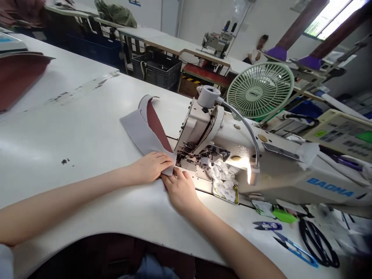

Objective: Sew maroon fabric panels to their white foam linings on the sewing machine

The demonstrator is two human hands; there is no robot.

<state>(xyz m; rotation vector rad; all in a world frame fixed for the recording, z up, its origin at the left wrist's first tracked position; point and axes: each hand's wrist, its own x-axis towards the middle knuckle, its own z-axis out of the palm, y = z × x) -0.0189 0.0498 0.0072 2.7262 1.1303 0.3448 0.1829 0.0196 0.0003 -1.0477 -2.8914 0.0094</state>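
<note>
Right up at the needle end of the sewing machine point(261, 166), both hands are on a two-tone fabric strip point(138, 130). It lies flat on the white table point(72, 131), with its near end tucked in at the presser foot point(182, 156) and the rest curving away to the far left. Looks-wise, the wide outer layer is pale grey, a dark maroon layer point(156, 123) shows along the inner edge, and the far tip curls up a bit off the table.

The left hand point(152, 167) sits palm down on the grey layer, fingers stretched out and pressing it flat, not gripping anything. The right hand point(180, 190) comes in from the near side. Its thumb and forefinger look pinched on the strip's near corner just in front of the foot, and the two hands touch there.

Handling guess: light and soft but with some body, since it holds that curve and the raised tip instead of flopping. It's probably backed or lined. Two layers like that would likely slide over each other, so the sensible hold is close to the foot, with flat pressure on top plus a pinch at the edge, clear of the needle.

Around it there's a gooseneck lamp point(252, 172) lit over the bed, a little tin of white scraps point(225, 190), and a green fan point(260, 90) behind the machine. Blue thread snips point(295, 248) and black scissors point(318, 242) lie off to the right. Another person point(257, 54) sits at a far table.
</note>
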